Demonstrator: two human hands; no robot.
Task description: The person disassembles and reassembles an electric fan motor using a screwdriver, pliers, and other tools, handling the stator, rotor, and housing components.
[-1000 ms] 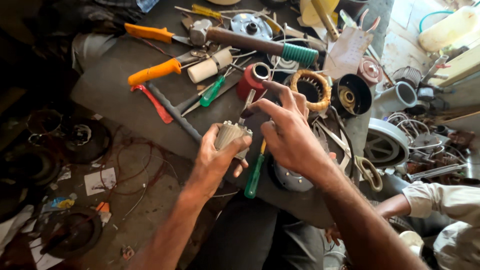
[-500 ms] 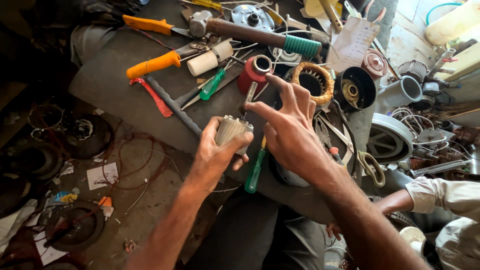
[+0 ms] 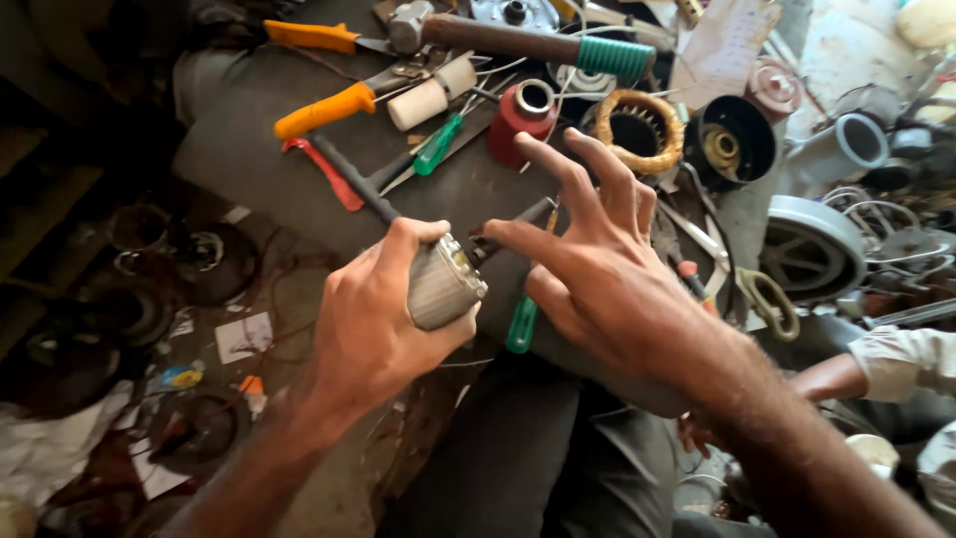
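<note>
Centre of the frame: left hand [image 3: 373, 319] wrapped tight round a ribbed grey metal cylinder [image 3: 438, 287], finely laminated along its side, flat shiny end face turned to the right. Right hand [image 3: 607, 269] just beside that end, fingers spread wide and gripping nothing, forefinger tip close to the dark stub poking out of the cylinder; touching or not, impossible to tell.

Beneath both, a dark, dusty worktop [image 3: 249, 149], matt and scuffed, crowded along the upper frame: orange-handled pliers [image 3: 324, 110], a hammer with a brown shaft and ribbed green grip [image 3: 558, 45], a small green-handled screwdriver [image 3: 438, 157], a red spool [image 3: 523, 120], a ring of copper winding bound in yellowish tape [image 3: 637, 130], a black round housing [image 3: 732, 144], a pale grey pulley wheel [image 3: 812, 244] at right. Another green screwdriver handle [image 3: 521, 329] under the right hand.

Lower left: grimy floor [image 3: 149, 299] with paper scraps and rusty round parts. Lower right: another person's pale sleeve [image 3: 901, 359].
</note>
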